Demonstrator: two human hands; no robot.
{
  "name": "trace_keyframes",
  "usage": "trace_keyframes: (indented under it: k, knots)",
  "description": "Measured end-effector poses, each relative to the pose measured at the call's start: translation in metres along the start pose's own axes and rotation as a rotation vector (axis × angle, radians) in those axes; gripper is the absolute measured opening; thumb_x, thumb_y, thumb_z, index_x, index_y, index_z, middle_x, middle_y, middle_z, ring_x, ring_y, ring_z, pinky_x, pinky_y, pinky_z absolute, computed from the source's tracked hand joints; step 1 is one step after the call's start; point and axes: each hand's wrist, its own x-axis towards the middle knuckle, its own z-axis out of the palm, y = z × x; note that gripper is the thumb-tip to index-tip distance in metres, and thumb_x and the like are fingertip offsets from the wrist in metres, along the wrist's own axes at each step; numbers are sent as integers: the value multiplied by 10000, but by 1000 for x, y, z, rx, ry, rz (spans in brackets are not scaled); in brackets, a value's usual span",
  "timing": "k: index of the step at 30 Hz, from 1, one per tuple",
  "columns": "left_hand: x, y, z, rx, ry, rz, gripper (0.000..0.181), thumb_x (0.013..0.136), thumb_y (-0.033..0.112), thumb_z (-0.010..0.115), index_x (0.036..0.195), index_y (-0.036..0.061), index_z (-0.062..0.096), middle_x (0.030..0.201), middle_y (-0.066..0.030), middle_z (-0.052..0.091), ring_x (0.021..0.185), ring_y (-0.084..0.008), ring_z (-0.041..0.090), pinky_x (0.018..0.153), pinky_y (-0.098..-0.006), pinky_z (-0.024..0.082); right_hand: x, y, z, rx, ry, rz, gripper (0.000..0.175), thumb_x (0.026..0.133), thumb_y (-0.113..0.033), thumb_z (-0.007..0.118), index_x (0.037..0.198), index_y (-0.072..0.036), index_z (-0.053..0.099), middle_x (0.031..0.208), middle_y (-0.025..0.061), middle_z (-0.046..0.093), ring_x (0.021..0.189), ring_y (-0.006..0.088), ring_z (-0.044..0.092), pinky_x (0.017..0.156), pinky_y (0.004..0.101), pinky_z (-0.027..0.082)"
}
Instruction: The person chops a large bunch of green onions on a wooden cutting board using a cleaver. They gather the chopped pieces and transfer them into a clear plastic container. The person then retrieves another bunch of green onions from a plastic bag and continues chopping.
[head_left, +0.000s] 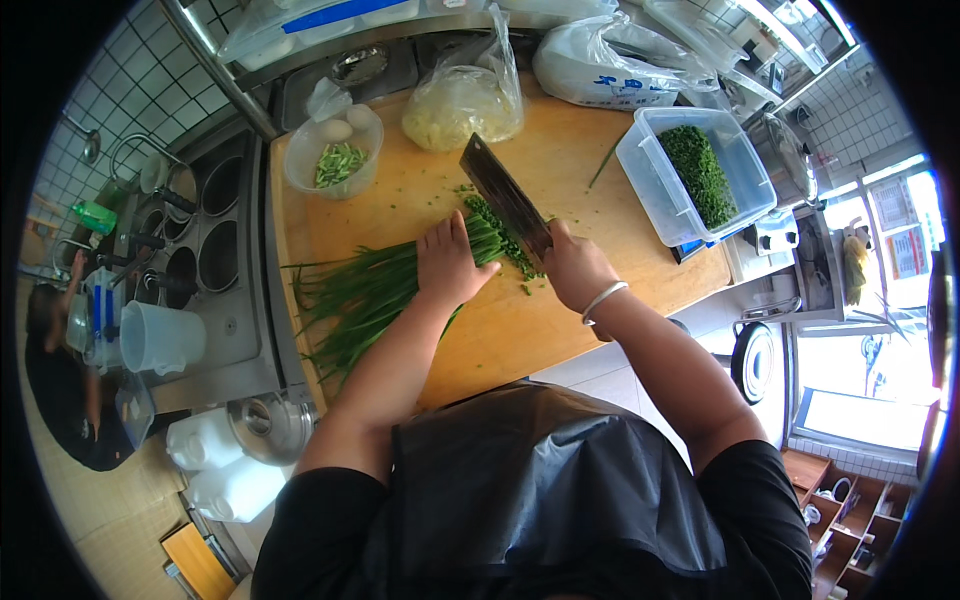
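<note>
My left hand (453, 259) presses on a bundle of long green chives (367, 292) near its cut end, fingertips pointing away from me. The leafy ends spread to the left across a wooden board (525, 330). In my right hand (577, 262) is the handle of a cleaver (506, 199), its broad dark blade slanting up and to the left just beside the bundle's cut end. Small chopped chives (517, 255) lie beside and partly under the blade. Whether the edge touches the board is hidden.
A plastic box (637, 180) of chopped greens (694, 172) stands at the right. Behind are a bowl (300, 176) with eggs and cut green pieces, a knotted clear bag (457, 109) and a white bag (600, 67). Left is a stove unit (240, 322); another person (60, 390) stands beyond.
</note>
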Motion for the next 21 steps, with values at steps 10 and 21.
trace_keyframes:
  k: [10, 21]
  knots:
    - [26, 5, 12, -209, 330, -114, 121, 860, 219, 540, 895, 106, 566, 911, -56, 568, 892, -261, 544, 759, -413, 411, -4, -11, -1, -92, -128, 44, 194, 860, -90, 429, 1022, 19, 430, 816, 277, 617, 791, 446, 608, 712, 505, 476]
    - [24, 6, 13, -174, 321, -62, 156, 806, 192, 567, 950, 132, 563, 930, -43, 555, 930, -237, 523, 791, -383, 391, 14, -11, 2, -141, -256, 1, 216, 869, -109, 457, 1029, 33, 428, 868, 287, 616, 858, 442, 608, 740, 507, 479]
